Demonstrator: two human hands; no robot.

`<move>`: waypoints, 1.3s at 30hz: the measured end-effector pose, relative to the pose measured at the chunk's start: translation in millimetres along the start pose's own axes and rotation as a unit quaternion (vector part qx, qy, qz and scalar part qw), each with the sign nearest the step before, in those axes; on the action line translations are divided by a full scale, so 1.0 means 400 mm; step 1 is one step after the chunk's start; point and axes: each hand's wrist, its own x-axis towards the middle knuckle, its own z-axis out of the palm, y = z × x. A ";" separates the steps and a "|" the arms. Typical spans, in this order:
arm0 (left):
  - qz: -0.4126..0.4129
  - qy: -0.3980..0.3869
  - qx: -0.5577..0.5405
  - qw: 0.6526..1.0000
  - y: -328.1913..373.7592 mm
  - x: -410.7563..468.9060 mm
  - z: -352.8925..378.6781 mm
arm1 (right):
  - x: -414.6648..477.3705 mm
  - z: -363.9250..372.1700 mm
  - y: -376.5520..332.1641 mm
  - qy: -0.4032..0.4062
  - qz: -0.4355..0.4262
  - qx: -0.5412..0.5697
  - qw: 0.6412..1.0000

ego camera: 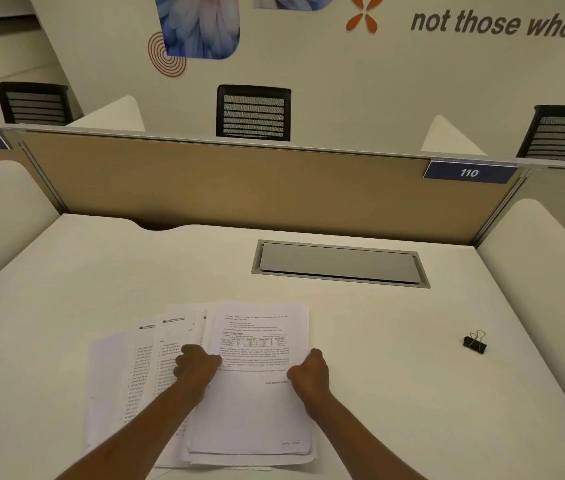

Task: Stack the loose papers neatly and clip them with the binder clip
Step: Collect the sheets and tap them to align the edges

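Several printed white papers (256, 407) lie fanned out on the cream desk (412, 393), the top sheets gathered at the right and others spread to the left (118, 375). My left hand (196, 367) grips the left edge of the top sheets, fingers curled over them. My right hand (308, 374) holds their right edge. A black binder clip (475, 342) with silver wire handles sits alone on the desk, far to the right of both hands.
A grey metal cable flap (339, 263) is set into the desk behind the papers. A tan partition (239, 181) with a "110" label (468, 172) closes off the back. Cream side dividers (551, 258) flank the desk. Black chairs stand beyond.
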 end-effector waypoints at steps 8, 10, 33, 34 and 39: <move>0.049 -0.033 -0.042 0.997 -0.015 -0.001 0.007 | 0.002 0.013 -0.004 -0.049 0.055 0.152 0.986; 0.054 -0.010 0.014 0.998 -0.023 0.004 0.009 | 0.007 0.008 0.002 -0.057 0.071 0.177 0.980; 0.030 0.012 -0.014 0.999 0.002 0.023 -0.012 | 0.010 0.067 -0.025 0.003 0.024 -0.128 0.992; 0.027 0.014 -0.021 0.999 0.002 0.028 -0.013 | 0.005 0.069 -0.029 0.003 0.031 -0.157 0.987; 0.034 0.007 -0.035 0.999 0.000 0.037 -0.029 | 0.000 0.074 -0.025 -0.021 0.011 -0.157 0.987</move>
